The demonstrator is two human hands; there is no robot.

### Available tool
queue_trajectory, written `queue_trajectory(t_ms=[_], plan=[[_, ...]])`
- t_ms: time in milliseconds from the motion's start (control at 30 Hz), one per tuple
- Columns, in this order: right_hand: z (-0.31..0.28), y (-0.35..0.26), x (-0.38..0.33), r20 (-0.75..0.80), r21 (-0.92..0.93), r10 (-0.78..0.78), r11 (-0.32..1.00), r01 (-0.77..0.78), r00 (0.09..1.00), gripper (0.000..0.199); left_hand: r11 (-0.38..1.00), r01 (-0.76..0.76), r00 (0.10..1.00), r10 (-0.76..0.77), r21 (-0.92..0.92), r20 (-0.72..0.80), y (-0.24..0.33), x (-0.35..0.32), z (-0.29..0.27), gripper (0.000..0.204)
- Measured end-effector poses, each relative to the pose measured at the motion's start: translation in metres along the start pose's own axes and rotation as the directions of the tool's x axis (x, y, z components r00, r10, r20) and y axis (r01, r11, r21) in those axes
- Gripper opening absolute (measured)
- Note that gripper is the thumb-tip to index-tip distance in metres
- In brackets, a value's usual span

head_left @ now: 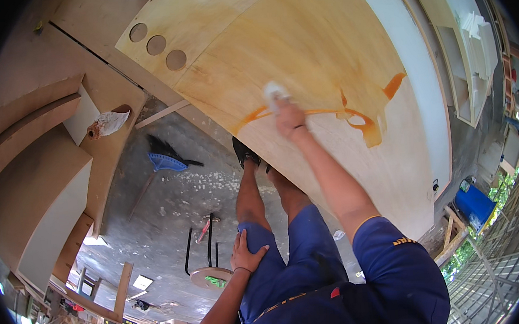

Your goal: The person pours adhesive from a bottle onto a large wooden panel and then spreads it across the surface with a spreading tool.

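My right hand grips a white rag, blurred by motion, against a large plywood panel. Beside the rag, a streak of wet amber stain runs across the wood, spreading into a thicker pool and a patch at the right edge. Beyond it the panel is coated yellowish, with three round holes at its far left; the nearer part is pale bare wood. My left hand lies on my left thigh with its fingers stretched out, holding nothing.
A blue broom head lies on the grey concrete floor. By my left leg stands a round-seated stool with black legs. Curved wooden pieces fill the left side, near a stained wrapped bundle. A blue drum stands at right.
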State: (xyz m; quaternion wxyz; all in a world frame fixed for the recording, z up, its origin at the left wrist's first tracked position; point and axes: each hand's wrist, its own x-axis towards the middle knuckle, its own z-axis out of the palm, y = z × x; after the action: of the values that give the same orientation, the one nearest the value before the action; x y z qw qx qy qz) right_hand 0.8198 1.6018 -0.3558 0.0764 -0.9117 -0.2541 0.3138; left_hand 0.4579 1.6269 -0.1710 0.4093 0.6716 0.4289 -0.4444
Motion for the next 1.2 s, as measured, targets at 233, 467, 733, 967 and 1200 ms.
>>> queue_trajectory(t_ms=[233, 467, 733, 967, 1200], plan=[[0.046, -0.136, -0.089, 0.446, 0.077, -0.349, 0.932, 0.353, 0.824, 0.049, 1.000, -0.025, 1.000, 0.025, 0.007, -0.010, 0.001, 0.002, 0.018, 0.094], [-0.074, 0.083, -0.084, -0.074, 0.291, 0.151, 0.949, -0.124, 0.986, 0.047, 0.999, 0.034, 0.998, -0.032, 0.034, -0.046, 0.003, -0.011, 0.037, 0.095], [0.006, 0.084, -0.122, 0.164, -0.174, 0.060, 0.984, -0.031, 0.985, 0.057, 0.999, 0.039, 0.995, -0.035, 0.035, -0.097, 0.004, -0.011, 0.061, 0.095], [-0.104, 0.254, -0.080, -0.097, 0.302, 0.595, 0.781, -0.546, 0.798, 0.035, 0.999, 0.018, 0.990, -0.013, 0.033, -0.138, 0.013, -0.015, 0.087, 0.095], [-0.109, 0.263, 0.047, -0.232, 0.400, 0.416, 0.865, -0.303, 0.879, 0.052, 0.998, -0.047, 0.985, 0.041, -0.030, -0.169, 0.027, -0.016, 0.124, 0.094]])
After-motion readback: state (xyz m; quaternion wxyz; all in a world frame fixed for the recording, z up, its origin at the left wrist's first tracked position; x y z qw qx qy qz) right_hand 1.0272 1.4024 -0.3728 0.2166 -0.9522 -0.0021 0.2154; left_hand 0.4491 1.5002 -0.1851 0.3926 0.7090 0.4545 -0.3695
